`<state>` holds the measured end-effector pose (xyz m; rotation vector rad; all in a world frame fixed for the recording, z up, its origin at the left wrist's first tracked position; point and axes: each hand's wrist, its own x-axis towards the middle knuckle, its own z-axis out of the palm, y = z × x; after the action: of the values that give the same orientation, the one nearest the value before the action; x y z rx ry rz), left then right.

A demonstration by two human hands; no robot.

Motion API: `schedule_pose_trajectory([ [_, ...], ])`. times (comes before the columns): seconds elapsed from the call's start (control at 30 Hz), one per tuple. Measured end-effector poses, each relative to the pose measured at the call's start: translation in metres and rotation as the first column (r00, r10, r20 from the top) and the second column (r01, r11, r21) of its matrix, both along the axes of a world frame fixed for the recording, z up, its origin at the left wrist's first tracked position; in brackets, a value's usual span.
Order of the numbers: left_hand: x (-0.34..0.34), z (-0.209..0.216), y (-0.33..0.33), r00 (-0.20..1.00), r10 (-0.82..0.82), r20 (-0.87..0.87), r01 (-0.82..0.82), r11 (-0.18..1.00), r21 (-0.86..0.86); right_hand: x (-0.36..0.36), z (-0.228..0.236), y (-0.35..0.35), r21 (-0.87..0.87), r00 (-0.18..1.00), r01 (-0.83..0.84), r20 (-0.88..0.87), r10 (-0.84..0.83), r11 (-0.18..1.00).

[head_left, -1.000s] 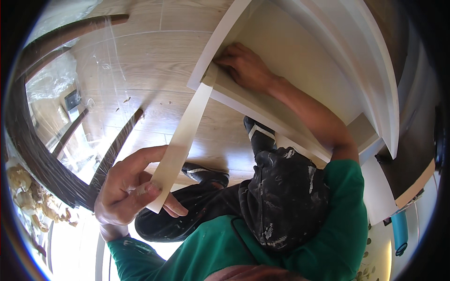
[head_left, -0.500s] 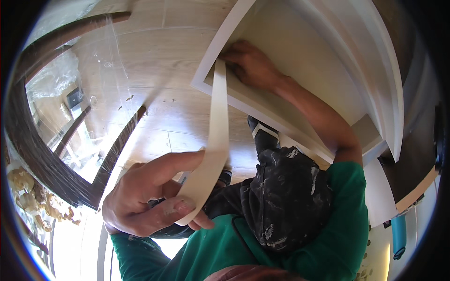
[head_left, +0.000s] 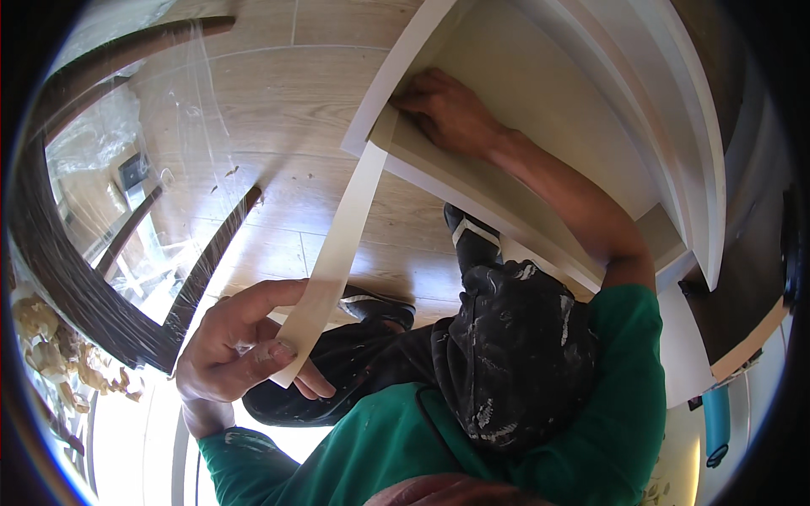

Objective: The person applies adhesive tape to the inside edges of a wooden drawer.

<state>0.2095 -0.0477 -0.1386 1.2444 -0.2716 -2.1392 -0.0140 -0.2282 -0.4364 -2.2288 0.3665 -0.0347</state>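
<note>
My left hand (head_left: pixel 232 341) pinches the lower end of a long cream strip, which looks like masking tape (head_left: pixel 337 232), between thumb and fingers. From there the strip runs taut up to the near left corner of a white, box-like furniture piece (head_left: pixel 506 198) and bends over its edge. Inside that corner my right hand (head_left: pixel 447 110) rests with its fingers curled against the inner wall. Its fingertips are in shadow, and whatever lies under them is hidden. The right forearm crosses over the box's near wall.
A dark wooden furniture frame (head_left: pixel 89 295) wrapped in clear plastic film (head_left: pixel 190 110) stands at the left. Below it hangs a bunch of crumpled tan scraps (head_left: pixel 63 346). Wood-look floor (head_left: pixel 278 93) lies between. A dark-topped piece (head_left: pixel 742 325) and a teal cylinder (head_left: pixel 717 422) are at the right.
My left hand has moved left and slightly down with the strip's end, so the strip now slants left over the box's corner. The right hand has barely moved.
</note>
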Motion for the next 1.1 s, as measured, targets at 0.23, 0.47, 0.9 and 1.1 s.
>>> schedule_pose_trajectory([
  [0.23,0.001,0.002,0.009,0.999,0.034,0.018,-0.034,0.999,-0.008,0.000,0.000,0.002,-0.003,1.000,0.008,-0.003,-0.008,1.000],
  [0.47,0.000,0.002,0.007,1.000,0.013,-0.003,-0.013,0.999,-0.033,0.000,-0.003,0.002,-0.006,1.000,-0.006,0.001,0.006,1.000],
  [0.9,-0.006,0.003,-0.016,0.994,0.109,-0.026,-0.108,0.994,0.024,0.003,-0.004,-0.002,0.008,0.998,-0.043,-0.037,0.044,0.999],
  [1.1,0.001,-0.001,-0.006,0.997,0.060,-0.052,-0.060,0.998,0.008,0.002,-0.009,0.002,-0.012,0.999,-0.032,-0.018,0.032,0.999],
])
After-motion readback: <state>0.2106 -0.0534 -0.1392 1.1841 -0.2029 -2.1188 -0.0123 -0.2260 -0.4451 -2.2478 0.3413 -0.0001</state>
